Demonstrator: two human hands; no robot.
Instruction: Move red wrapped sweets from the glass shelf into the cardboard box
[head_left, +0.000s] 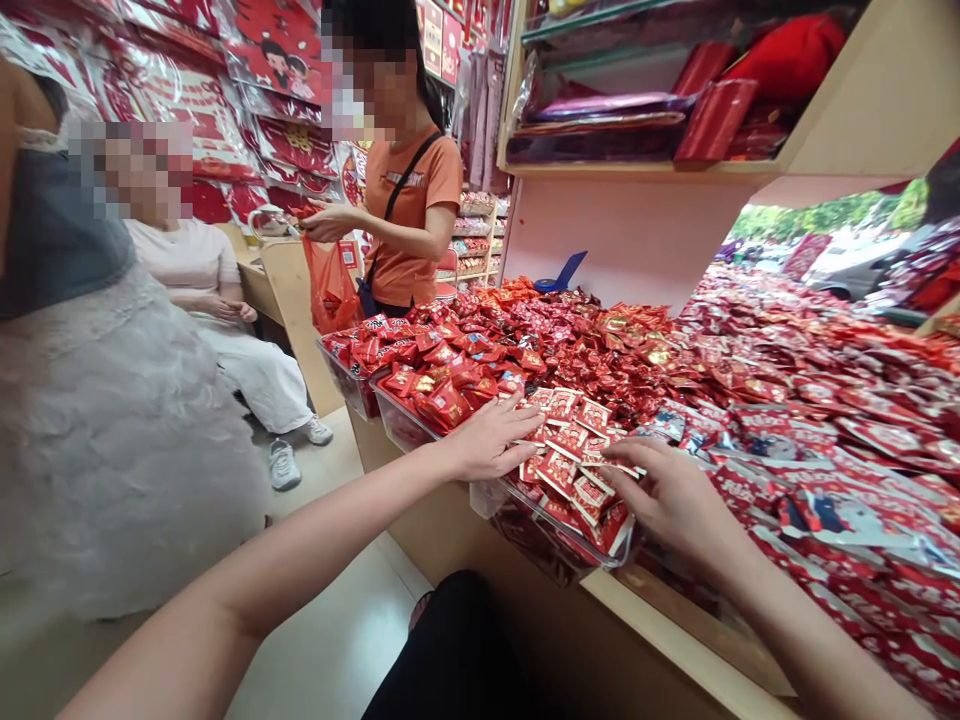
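Red-and-cream packets (571,448) fill a clear plastic tub (546,538), the left hand (491,440) and right hand (667,490) unclenched over them.

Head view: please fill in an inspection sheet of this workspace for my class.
Surface: wooden counter, front edge visible.
Job's things: red-and-cream packets in a clear tub.
Clutter: other packets heaped around; blue object among them, use unclear.
Grips: left hand spread, on or just over the red-and-cream packets; right hand curved at their right side.
Cables: nothing seen.
Surroundings: person in orange top with red bag; seated person in white; shelf.
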